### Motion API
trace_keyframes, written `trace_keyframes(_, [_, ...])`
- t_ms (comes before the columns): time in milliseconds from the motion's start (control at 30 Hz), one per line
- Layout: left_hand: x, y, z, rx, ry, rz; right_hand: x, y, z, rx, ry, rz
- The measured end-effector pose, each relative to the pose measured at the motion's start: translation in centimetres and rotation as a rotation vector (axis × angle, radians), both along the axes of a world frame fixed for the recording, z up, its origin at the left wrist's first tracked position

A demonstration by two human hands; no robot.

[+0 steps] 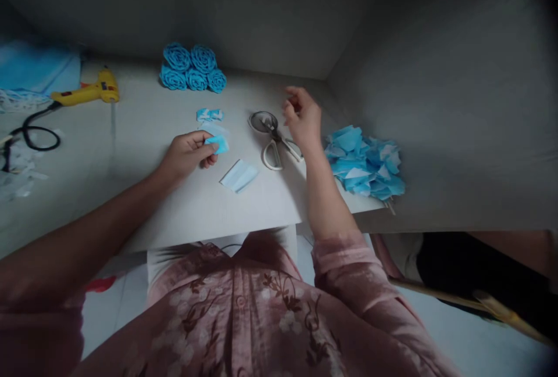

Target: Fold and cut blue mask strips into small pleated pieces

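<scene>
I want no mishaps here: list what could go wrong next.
The right hand hovers close to the scissors; a hasty grab might nick a finger. The pile of blue pieces sits at the edge of the table and could slide off. The left hand only pinches a small blue piece, which might slip.

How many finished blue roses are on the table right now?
5, bunched at the back of the table: rear-left rose, rear-right rose, front-left rose, front-middle rose, front-right rose. More may hide behind them.
</scene>
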State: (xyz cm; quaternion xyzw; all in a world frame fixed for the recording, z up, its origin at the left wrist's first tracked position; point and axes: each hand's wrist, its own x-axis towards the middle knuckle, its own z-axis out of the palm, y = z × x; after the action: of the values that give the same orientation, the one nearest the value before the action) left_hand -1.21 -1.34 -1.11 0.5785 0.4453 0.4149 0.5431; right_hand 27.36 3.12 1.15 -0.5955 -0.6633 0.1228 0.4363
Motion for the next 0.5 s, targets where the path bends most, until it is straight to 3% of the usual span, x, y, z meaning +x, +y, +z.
trace_keyframes(67, [0.0,0.0,0.0,0.012,0.003,0.01,1.1,-0.2,0.9,-0.092,-0.234,-0.129])
trace_keyframes(167, [0.1,0.0,0.0,0.031,0.007,0.027,1.2,-0.7,1.4,-0.263,-0.457,-0.137])
trace_keyframes(367, [0.1,0.0,0.1,0.022,-0.022,0.022,0.7,-1.6,0.3,-0.365,-0.378,0.002])
trace_keyframes(500, [0.2,-0.1,0.2,0.03,-0.043,0.015,0.6,-1.5,-1.3,-0.31,-0.347,-0.049])
